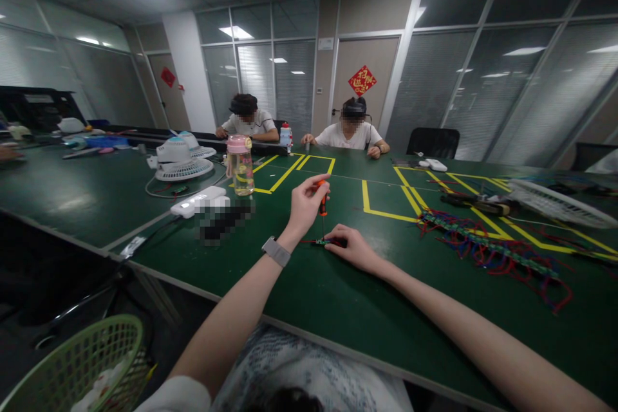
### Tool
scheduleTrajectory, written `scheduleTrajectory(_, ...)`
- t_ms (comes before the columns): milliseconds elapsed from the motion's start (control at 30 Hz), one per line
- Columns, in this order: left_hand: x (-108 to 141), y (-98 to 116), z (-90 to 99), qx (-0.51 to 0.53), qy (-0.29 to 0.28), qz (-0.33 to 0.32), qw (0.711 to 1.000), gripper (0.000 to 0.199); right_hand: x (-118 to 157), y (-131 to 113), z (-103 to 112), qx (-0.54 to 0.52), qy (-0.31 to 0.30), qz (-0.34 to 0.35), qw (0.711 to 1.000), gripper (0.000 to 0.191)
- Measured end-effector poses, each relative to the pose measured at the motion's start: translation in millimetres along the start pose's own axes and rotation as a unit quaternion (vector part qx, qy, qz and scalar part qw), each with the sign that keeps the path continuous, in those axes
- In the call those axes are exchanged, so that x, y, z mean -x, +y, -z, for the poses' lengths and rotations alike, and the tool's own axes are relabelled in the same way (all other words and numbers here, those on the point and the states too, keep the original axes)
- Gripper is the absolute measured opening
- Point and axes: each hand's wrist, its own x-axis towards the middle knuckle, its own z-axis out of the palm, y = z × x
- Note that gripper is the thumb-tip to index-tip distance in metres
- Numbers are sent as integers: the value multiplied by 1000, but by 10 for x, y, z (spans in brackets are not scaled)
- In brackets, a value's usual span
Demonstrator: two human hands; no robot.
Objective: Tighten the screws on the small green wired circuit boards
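My left hand (306, 201), with a grey watch on its wrist, is closed round the handle of an orange and black screwdriver (323, 205). The screwdriver stands upright, its shaft pointing down at a small green circuit board (319, 242) on the table. Whether the tip sits in a screw is too small to tell. My right hand (356, 248) rests on the table with its fingertips closed on the board's right end. A red wire runs out from the board's left side. To the right lies a row of green circuit boards (487, 241) with tangled red and blue wires.
Left of my hands, a pink-lidded bottle (240, 167), a white power strip (200, 201) and white fans (183, 164) stand on the green table (270, 270). Yellow tape marks its surface. A green basket (91, 360) is at lower left. Two people sit across the table.
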Motion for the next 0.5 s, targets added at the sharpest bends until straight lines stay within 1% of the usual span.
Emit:
scheduleTrajectory(67,0,8,19,-57,24,-31,998,23,-2,3,-2,3,-2,-3,1000,16)
scheduleTrajectory(133,-10,1,32,-66,36,-41,996,20,-3,3,-2,8,-3,-6,1000,16)
scheduleTrajectory(167,-15,-7,32,-46,30,-34,998,22,-2,3,-2,9,-4,-7,1000,16)
scheduleTrajectory(267,-20,-32,11,47,-18,10,999,30,-1,2,-1,7,-3,-5,1000,16)
scheduleTrajectory(333,-12,-37,-3,57,-30,22,998,33,-2,4,-2,3,-2,-2,1000,16)
scheduleTrajectory(400,-2,-30,-3,7,-17,-2,1000,32,-3,9,-4,1,-1,-1,1000,16)
scheduleTrajectory(500,-3,-17,18,-67,13,-43,997,23,-5,15,-7,1,0,-2,1000,16)
